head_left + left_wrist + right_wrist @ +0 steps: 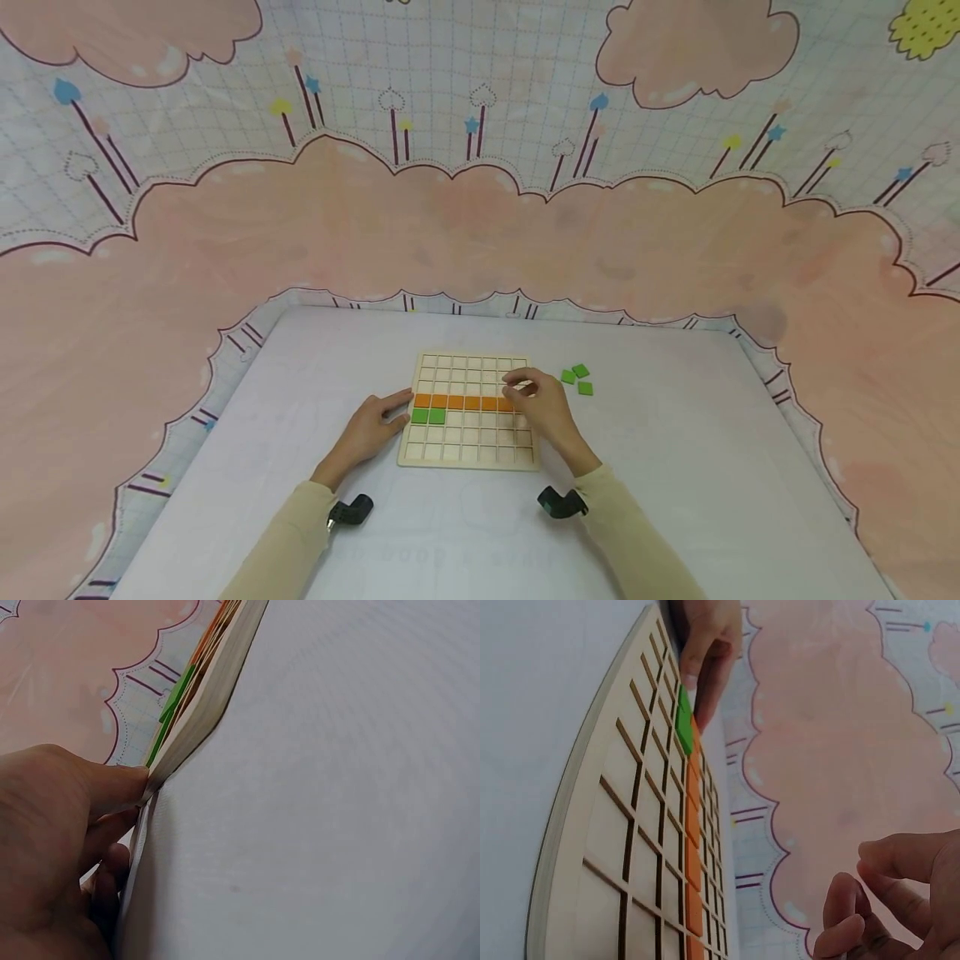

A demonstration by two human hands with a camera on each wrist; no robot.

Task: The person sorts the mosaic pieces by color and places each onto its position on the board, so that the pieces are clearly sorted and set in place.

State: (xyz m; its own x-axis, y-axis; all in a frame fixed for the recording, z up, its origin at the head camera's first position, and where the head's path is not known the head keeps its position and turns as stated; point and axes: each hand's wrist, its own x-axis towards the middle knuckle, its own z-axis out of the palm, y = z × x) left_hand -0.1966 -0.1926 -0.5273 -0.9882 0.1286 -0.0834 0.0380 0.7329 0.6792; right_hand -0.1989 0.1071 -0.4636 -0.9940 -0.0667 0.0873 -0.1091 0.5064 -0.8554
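Observation:
A square wooden grid board (468,457) lies flat on the table, with a row of orange tiles (472,403) across its middle. Below that row's left end sit two green tiles (428,416). My left hand (365,432) touches the board's left edge with thumb and index finger spread along it; in the left wrist view the thumb (120,784) meets the edge by a green tile. Over the board's right side hovers my right hand (546,408), thumb and index finger bent toward each other. No tile shows between those fingers (904,855); the right end of the orange row is hidden beneath.
Three loose green tiles (585,388) lie on the white table (675,433) just right of the board. A patterned cloth (480,242) hangs behind and around the table. A black wrist camera (562,502) is worn at each sleeve.

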